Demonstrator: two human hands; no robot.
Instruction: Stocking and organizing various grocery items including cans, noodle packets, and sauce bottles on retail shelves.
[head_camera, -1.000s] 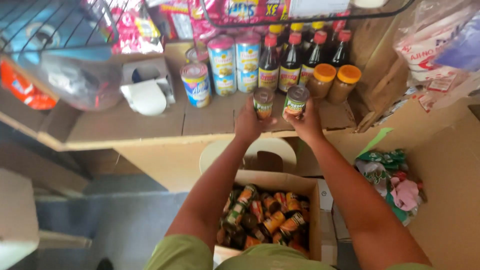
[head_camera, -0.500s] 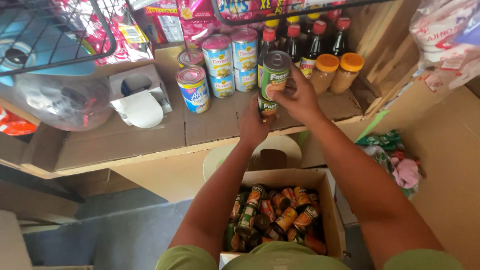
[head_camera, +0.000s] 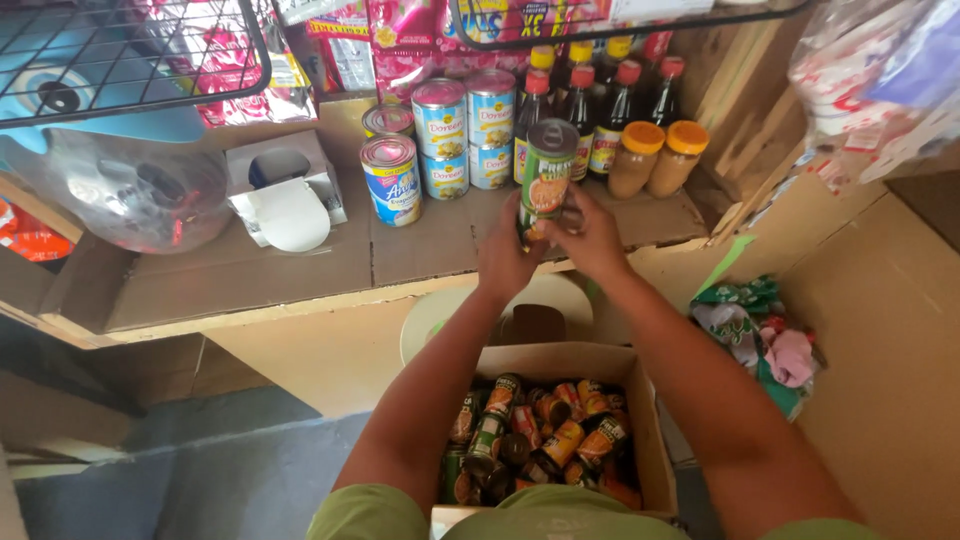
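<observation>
Two small green-and-orange cans stand stacked on the cardboard-lined shelf (head_camera: 300, 265). The upper can (head_camera: 550, 165) shows fully; the lower can (head_camera: 528, 232) is mostly hidden by my fingers. My left hand (head_camera: 503, 258) grips the lower can from the left. My right hand (head_camera: 592, 238) wraps the right side of the stack, its fingers on the base of the upper can. Below my arms an open cardboard box (head_camera: 645, 420) holds several more cans of the same kind.
Behind the stack stand blue-labelled tins (head_camera: 465, 120), dark sauce bottles (head_camera: 585, 110) and two orange-lidded jars (head_camera: 660, 160). A white tissue box (head_camera: 285, 195) and a clear plastic bag (head_camera: 130, 195) lie at the left. Wire racks of packets hang above. A round stool (head_camera: 440, 320) is under the shelf.
A second ago each hand held one can side by side on the shelf. My right hand lifted its can and set it on top of the left one.
</observation>
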